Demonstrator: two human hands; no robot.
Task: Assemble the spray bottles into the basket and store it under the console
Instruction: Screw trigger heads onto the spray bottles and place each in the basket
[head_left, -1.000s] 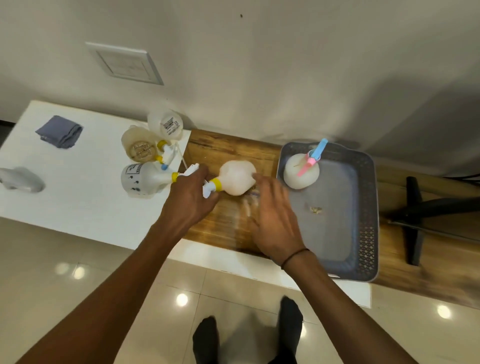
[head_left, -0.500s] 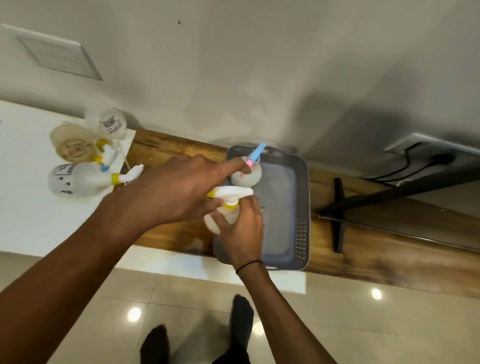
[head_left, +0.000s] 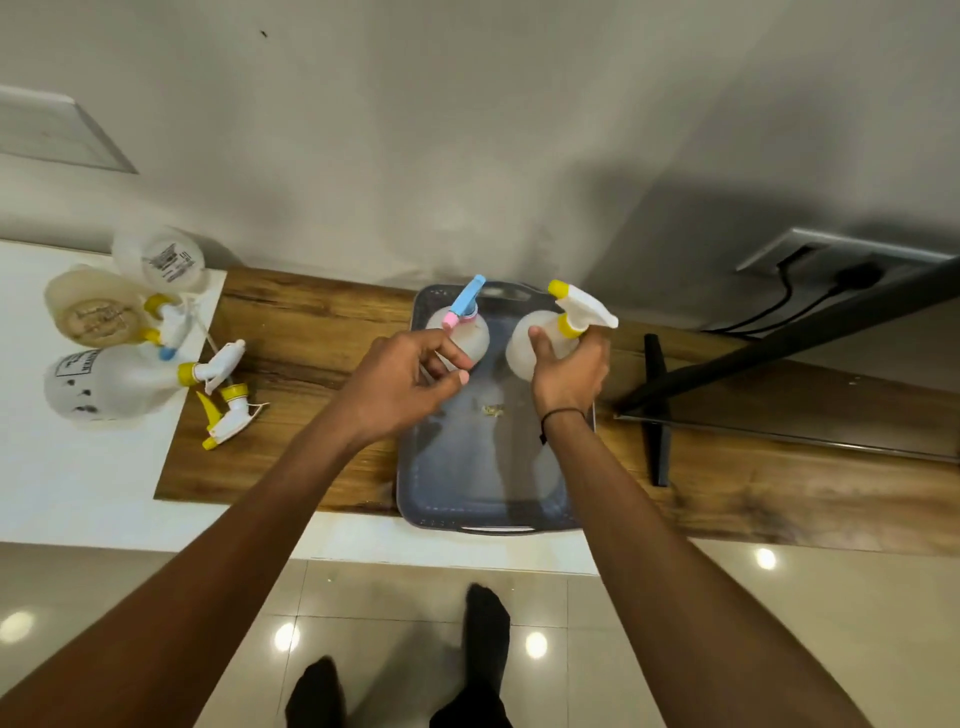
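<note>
Wood-topped bench (head_left: 311, 332) against a plain wall carries the grey basket (head_left: 483, 499). Inside the basket, at the far end, stand two translucent spray bottles. The right hand (head_left: 569, 371) grips the yellow-collared bottle (head_left: 530, 343) round its body, fingers clamped. The left hand (head_left: 400, 384) hovers beside the pink-and-blue bottle (head_left: 470, 332), fingers loosely curled, holding nothing. Judged light, smooth and squeezable: grip the waist or neck. A loose trigger head (head_left: 226, 415) lies on the bench.

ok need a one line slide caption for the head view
Right hand sets a translucent yellow-collared spray bottle into the grey plastic basket beside a pink-and-blue-nozzled bottle.
</note>
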